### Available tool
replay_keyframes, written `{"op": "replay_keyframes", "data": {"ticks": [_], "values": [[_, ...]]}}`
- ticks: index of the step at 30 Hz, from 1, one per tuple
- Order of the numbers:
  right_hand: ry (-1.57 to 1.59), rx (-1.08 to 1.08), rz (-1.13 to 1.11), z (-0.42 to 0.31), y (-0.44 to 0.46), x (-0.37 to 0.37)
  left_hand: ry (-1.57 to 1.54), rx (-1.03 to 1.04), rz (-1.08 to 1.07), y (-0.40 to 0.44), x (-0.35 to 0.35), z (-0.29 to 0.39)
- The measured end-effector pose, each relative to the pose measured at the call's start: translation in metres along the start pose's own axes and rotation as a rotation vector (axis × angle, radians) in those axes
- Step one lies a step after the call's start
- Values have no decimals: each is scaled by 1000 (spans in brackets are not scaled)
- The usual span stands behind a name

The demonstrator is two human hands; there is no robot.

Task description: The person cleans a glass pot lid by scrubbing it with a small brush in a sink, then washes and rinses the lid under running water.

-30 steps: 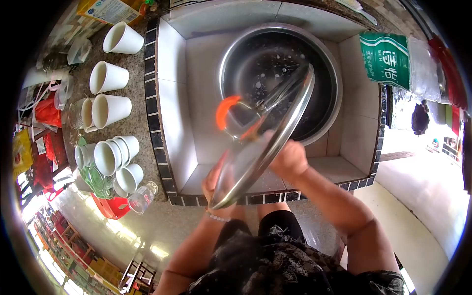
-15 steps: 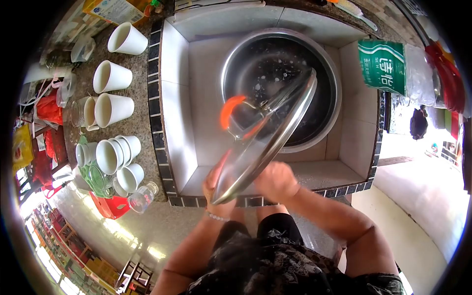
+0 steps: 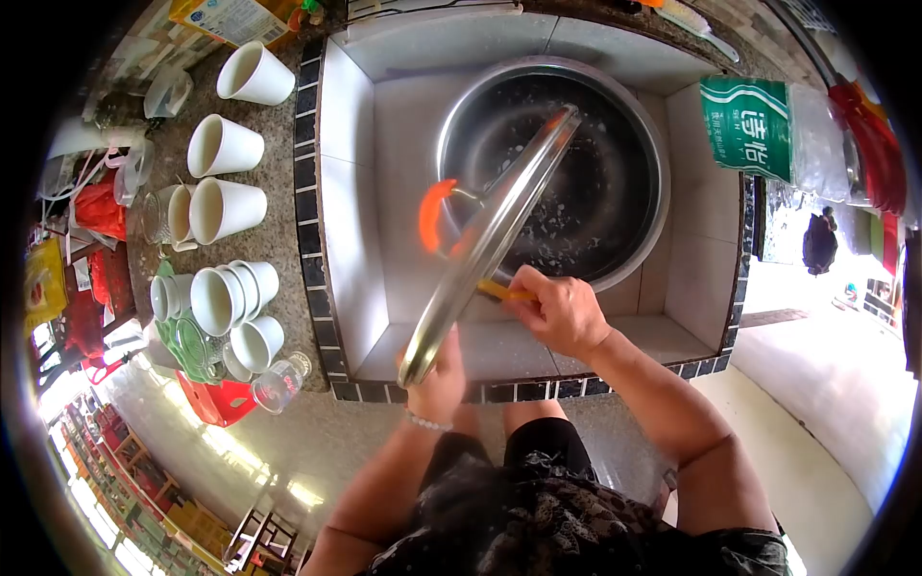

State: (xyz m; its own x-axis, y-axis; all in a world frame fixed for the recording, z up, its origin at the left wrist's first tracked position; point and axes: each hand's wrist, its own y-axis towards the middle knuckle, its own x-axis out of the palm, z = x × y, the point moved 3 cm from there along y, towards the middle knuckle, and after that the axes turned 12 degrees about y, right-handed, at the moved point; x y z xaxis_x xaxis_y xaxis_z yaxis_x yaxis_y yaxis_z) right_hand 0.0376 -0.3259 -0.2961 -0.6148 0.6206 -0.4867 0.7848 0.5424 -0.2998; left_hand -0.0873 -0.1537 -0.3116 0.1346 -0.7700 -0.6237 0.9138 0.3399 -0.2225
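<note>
A glass pot lid (image 3: 485, 230) with a metal rim is tilted nearly on edge over the sink. Its orange handle (image 3: 435, 216) faces left. My left hand (image 3: 441, 374) grips the lid's lower edge, with part of the fingers hidden behind the rim. On the other side, my right hand (image 3: 560, 312) is closed round a thin yellow handle (image 3: 495, 289); the far end is hidden by the lid, so its kind does not show. Behind the lid a round metal basin (image 3: 661, 206) holds dark water with white foam specks.
The tiled sink (image 3: 403, 125) surrounds the basin. Along the left counter stand several white cups (image 3: 229, 209) and a clear plastic cup (image 3: 281, 382). A green-and-clear plastic bag (image 3: 747, 125) hangs over the right edge. A white brush (image 3: 698, 29) lies at the back.
The lid has turned more edge-on, and its upper end has shifted left. My right hand has come up from behind the lower rim, showing the yellow handle.
</note>
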Motion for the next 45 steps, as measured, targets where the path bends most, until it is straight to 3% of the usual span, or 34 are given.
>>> {"op": "replay_keyframes", "data": {"ticks": [3, 5, 7, 10, 15, 16, 19, 22, 30, 33, 37, 41, 45], "values": [[26, -121, 116, 5, 0, -13, -29, 0, -1, 0, 0, -1], [82, 19, 294, 28, 13, -22, 2, 27, 21, -4, 4, -12], [115, 218, 332, 35, 33, -33, 36, 57, 33, -5, 6, -15], [192, 88, 283, 51, 57, -23, 52, 74, 26, -4, 6, -17], [203, 128, 89, 56, 79, -20, -71, 32, -11, 0, -4, 0], [258, 106, 91, 62, 79, -15, -51, 113, -102, 4, -16, 14], [293, 85, 102, 68, 78, -15, -432, 295, -12, 3, -39, 33], [302, 161, 70, 54, 79, -28, -626, 198, 44, 23, -81, 62], [105, 102, 138, 41, 104, -34, -327, 68, -323, 97, -130, 115], [97, 51, 116, 39, 114, -31, -130, 232, -394, 108, -137, 126], [32, 31, 91, 32, 122, -29, -289, 127, -178, 104, -130, 136], [-175, 103, 90, 12, 119, -43, -201, 262, -86, 103, -130, 134], [-89, 70, 81, 15, 82, -50, -138, 298, -13, 97, -127, 133]]}}
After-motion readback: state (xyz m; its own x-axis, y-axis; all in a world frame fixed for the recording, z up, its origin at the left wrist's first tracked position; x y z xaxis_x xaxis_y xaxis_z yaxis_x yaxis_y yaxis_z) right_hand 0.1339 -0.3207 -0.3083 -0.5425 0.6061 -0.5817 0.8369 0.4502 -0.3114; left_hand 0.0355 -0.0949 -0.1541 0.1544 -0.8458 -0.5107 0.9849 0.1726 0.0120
